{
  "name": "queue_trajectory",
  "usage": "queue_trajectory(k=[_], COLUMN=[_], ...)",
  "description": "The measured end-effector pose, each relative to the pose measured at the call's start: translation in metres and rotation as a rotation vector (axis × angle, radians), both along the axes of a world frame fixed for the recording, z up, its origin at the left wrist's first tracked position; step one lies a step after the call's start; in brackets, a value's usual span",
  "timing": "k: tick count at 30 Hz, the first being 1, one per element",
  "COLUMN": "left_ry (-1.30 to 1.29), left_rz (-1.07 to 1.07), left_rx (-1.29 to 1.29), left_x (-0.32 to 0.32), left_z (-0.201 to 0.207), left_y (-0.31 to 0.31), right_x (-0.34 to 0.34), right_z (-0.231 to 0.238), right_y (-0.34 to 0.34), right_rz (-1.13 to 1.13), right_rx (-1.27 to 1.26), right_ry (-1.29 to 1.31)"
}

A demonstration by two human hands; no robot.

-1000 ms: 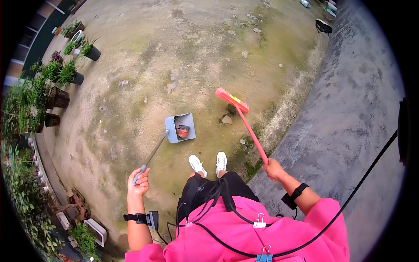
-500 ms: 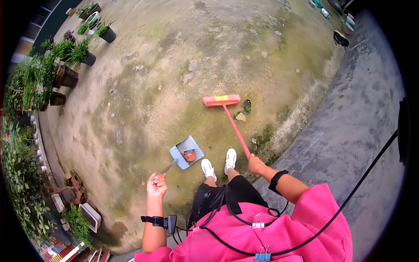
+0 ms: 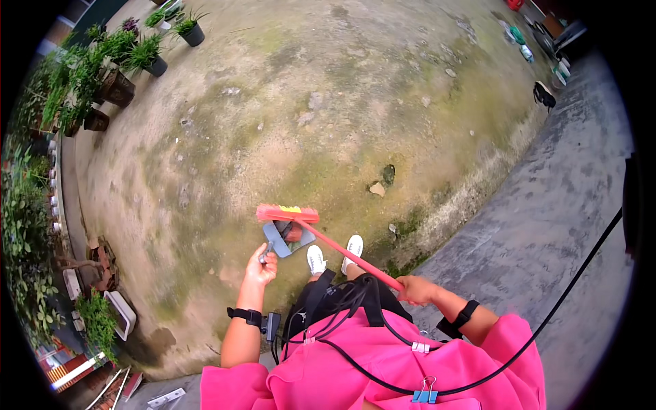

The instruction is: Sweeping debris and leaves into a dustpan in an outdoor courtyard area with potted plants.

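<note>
My left hand [image 3: 260, 266] is closed round the grey handle of a blue-grey dustpan [image 3: 275, 247], low over the concrete in front of my shoes. Something dark and reddish shows in the pan; I cannot make out what. The handle of a red push broom [image 3: 348, 255] is gripped in my right hand [image 3: 418, 290], close to my right hip. Its head, red with some yellow bristles, lies across the pan's far edge in this view; whether the two touch I cannot tell. The bristles point away from me.
My white shoes [image 3: 352, 251] stand just right of the dustpan. A pale stone [image 3: 377, 188] lies beside a dark patch farther off. Potted plants [image 3: 145, 55] line the left, with a white trough [image 3: 121, 314] nearer. A grey concrete strip [image 3: 506, 239] runs along the right; a black cable crosses it.
The broom head has swung left and toward me, from open ground to the dustpan's far edge. My right hand has come back and slightly right. The dustpan has shifted a little; both hands keep their grips.
</note>
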State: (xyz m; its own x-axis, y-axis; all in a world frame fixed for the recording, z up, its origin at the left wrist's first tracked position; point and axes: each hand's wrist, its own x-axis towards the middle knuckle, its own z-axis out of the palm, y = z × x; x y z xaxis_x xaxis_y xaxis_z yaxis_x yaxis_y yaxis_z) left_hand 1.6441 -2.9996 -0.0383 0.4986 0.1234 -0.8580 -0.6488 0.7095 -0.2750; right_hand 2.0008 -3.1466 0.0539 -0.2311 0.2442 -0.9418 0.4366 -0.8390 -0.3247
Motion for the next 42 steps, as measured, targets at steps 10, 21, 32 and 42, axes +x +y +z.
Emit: queue_trajectory(k=[10,21,32,42], left_ry=[-0.061,-0.042,-0.053,0.022], left_rz=[0.048,0.079,0.108,0.067], left_rx=[0.136,0.113,0.076,0.096], left_x=[0.009,-0.035,-0.173,-0.174], left_z=[-0.002,0.027,0.068,0.052], left_y=[-0.010,-0.015,-0.054,-0.026], right_x=[0.002,-0.031,-0.048,-0.132], right_z=[-0.076,0.003,-0.045,-0.074], right_y=[0.021,-0.015,-0.056,-0.020], right_rz=[0.237,-0.226,-0.227,-0.218], right_rx=[0.380,-0.148,0.234,0.140], right_ry=[-0.440,0.148,-0.621,-0.471])
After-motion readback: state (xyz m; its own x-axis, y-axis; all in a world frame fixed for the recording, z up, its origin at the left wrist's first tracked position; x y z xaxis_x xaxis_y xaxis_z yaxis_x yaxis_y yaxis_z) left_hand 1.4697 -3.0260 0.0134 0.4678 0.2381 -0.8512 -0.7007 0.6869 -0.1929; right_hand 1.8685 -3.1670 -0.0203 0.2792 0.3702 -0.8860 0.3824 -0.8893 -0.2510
